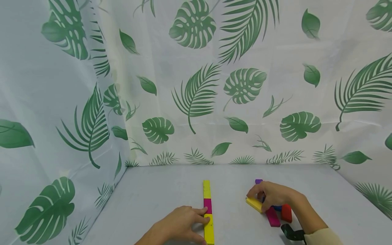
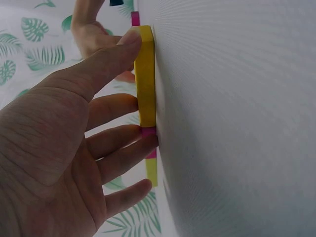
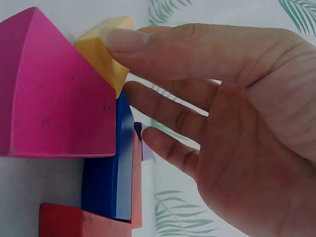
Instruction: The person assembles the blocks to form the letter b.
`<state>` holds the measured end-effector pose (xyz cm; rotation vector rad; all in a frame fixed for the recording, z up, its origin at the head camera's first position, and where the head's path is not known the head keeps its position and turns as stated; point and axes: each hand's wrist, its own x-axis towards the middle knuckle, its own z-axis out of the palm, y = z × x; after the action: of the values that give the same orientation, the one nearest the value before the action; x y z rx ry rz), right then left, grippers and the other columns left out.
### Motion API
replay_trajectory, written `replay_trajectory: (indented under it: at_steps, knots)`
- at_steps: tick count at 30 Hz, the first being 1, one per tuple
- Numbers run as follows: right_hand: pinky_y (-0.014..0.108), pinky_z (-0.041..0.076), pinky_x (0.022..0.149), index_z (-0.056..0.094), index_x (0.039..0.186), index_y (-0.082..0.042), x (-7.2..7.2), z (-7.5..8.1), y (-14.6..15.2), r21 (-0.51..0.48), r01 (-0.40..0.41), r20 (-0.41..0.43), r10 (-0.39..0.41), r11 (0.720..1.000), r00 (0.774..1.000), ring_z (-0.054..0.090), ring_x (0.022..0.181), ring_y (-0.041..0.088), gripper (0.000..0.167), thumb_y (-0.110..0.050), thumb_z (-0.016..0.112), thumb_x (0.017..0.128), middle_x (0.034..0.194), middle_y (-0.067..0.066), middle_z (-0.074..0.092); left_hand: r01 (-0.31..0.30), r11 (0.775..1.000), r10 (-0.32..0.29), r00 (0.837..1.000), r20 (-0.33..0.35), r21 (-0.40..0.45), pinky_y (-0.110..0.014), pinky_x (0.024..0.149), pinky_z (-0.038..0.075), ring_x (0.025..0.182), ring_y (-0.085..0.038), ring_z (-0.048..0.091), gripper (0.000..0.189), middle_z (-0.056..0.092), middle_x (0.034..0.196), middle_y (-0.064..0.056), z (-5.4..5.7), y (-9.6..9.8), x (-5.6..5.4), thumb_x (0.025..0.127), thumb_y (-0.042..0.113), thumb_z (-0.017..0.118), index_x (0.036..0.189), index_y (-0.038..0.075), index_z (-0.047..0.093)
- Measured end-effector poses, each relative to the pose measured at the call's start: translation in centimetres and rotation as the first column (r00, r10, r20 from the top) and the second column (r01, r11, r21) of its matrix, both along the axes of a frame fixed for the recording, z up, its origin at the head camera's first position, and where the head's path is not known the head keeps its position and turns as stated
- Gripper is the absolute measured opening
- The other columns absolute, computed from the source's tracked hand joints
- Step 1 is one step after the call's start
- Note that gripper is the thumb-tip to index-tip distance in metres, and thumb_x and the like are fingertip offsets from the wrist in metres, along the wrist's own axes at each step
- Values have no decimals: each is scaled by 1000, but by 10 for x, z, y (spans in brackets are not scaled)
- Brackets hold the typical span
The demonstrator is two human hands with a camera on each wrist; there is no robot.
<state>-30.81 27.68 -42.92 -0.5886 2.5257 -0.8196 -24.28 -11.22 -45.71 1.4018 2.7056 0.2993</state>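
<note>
On the table a row runs away from me: a yellow block (image 1: 209, 234) nearest, a magenta block (image 1: 207, 205) in the middle and another yellow block (image 1: 207, 189) at the far end. My left hand (image 1: 180, 223) lies along the row's left side, its extended fingers touching the near yellow and magenta blocks. In the left wrist view the thumb rests against the near yellow block (image 2: 145, 79). My right hand (image 1: 275, 195) pinches a different yellow block (image 1: 254, 204) between thumb and fingers, beside a loose group of blocks.
Around the right hand lie a magenta block (image 1: 272, 216), a red block (image 1: 286, 213), a blue block (image 3: 106, 182) and a purple block (image 1: 258, 181), partly hidden by the hand. A leaf-patterned sheet (image 1: 275, 143) closes off the table's back and sides.
</note>
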Motion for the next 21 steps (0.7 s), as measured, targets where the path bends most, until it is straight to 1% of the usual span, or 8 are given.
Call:
replay_trajectory:
  at_steps: [5, 9, 12, 15, 18, 21]
  knots:
    - [51, 58, 89, 77, 123, -21, 1, -1, -1, 16, 16, 13, -16, 1000, 1000, 58, 109, 25, 56, 0, 90, 72, 117, 1, 69, 2, 1000, -2, 1000, -5, -1, -30, 100, 55, 130, -9, 62, 66, 59, 150, 0, 0, 1, 1, 87, 63, 75, 141, 26, 66]
    - [50, 58, 89, 76, 123, -21, 0, -2, 0, 12, 0, 6, 0, 1000, 1000, 59, 109, 25, 56, 0, 90, 73, 118, 1, 68, -1, 1000, 1, 1000, -6, 1, -30, 100, 55, 130, -9, 62, 66, 60, 150, -1, 0, 1, 1, 86, 63, 76, 141, 26, 66]
    - [45, 58, 86, 76, 124, -20, -1, -3, 0, 3, -17, -11, 17, 1000, 1000, 59, 106, 25, 55, -1, 90, 74, 116, 1, 68, -4, 1000, 4, 1000, -9, 6, -30, 100, 55, 130, -9, 62, 67, 60, 150, -1, 0, 1, 2, 86, 63, 76, 141, 26, 67]
    - [36, 55, 81, 75, 126, -17, -3, -5, 0, -7, -23, -32, 23, 1000, 999, 57, 101, 25, 55, -3, 90, 76, 111, 3, 67, -4, 1000, 4, 1000, -13, 9, -30, 100, 55, 130, -9, 62, 67, 60, 150, 0, 0, 1, 2, 86, 63, 76, 141, 26, 67]
    - [28, 52, 76, 74, 128, -17, -3, -8, -1, 1, -26, -75, 26, 1000, 997, 56, 98, 25, 53, -8, 90, 77, 107, 3, 65, -4, 1000, 4, 1000, -15, 11, -30, 100, 55, 129, -10, 63, 67, 60, 150, -1, -1, 1, 2, 86, 64, 76, 141, 26, 66]
    - [26, 51, 75, 75, 126, -16, -4, -10, -3, 15, -18, -130, 20, 1000, 991, 56, 99, 23, 51, -12, 90, 78, 107, 1, 66, -2, 1000, 2, 1000, -17, 11, -31, 100, 55, 129, -10, 63, 67, 60, 150, -1, -1, 1, 2, 86, 64, 76, 141, 26, 66]
